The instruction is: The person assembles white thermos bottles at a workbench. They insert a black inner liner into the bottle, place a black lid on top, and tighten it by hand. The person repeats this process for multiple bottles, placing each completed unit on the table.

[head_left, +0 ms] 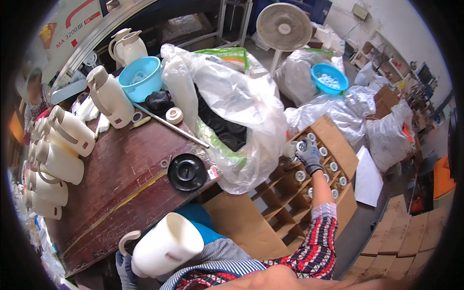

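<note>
My left hand (124, 271), in a grey glove, is closed on a white thermos jug body (166, 245) at the lower middle. The jug is tilted, its open mouth facing up and right and its curved handle on the left. My right hand (310, 155), also gloved, reaches over a divided cardboard box (270, 205) and grips the silver neck of a glass flask liner (290, 149). That liner leans at the far left of the box. Several more liners with pale round ends, such as one liner (300, 176), stand in the right-hand compartments. My left fingers are partly hidden behind the jug.
Several white jugs (60, 162) line the left of the dark red table (121, 169). A black round lid (186, 173) lies near its edge, below a plastic bag (232, 92) of black parts. Blue basins (141, 79), a fan (284, 28) and stacked cartons (411, 232) surround this.
</note>
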Tool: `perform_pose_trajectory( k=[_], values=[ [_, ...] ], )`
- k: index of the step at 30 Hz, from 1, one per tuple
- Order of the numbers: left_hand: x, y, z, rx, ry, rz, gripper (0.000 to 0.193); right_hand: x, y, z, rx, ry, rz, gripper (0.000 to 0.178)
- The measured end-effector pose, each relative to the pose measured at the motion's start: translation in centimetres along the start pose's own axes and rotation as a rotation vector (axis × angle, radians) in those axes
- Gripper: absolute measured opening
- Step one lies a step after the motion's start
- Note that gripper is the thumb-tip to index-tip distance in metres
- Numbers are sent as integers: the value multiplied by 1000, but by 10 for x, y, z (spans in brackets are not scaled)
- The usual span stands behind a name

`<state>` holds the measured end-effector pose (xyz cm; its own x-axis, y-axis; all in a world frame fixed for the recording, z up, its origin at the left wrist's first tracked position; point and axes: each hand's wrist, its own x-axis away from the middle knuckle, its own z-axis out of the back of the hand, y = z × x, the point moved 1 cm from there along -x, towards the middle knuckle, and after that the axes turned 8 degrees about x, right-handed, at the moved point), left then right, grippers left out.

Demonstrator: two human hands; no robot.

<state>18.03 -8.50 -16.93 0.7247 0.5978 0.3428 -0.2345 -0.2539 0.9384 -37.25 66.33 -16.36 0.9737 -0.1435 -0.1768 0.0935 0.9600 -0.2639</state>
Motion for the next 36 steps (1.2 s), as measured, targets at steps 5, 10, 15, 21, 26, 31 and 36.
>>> perform_pose_trajectory(
  k=[5,10,15,21,26,31,36],
  values=[
    [-23,51,-96,-994,201,-250,51,48,-99,248,-107,134,358,62],
    [37,213,-300,-495,-429,-732,120,117,-235,341,-353,10,665,68],
    [43,244,-418,-267,-744,-1169,134,167,-326,333,-694,-20,890,75],
    [2,152,-378,368,-742,-843,147,220,-313,221,-1517,-214,495,112],
    [11,114,-373,533,-660,-453,138,317,-291,110,-2153,-1027,96,119],
    [9,146,-301,-31,-634,-1017,112,308,-265,88,-844,-349,425,92],
    [-35,90,-149,-1199,106,-458,60,261,-154,11,-499,-290,674,68]
  ],
)
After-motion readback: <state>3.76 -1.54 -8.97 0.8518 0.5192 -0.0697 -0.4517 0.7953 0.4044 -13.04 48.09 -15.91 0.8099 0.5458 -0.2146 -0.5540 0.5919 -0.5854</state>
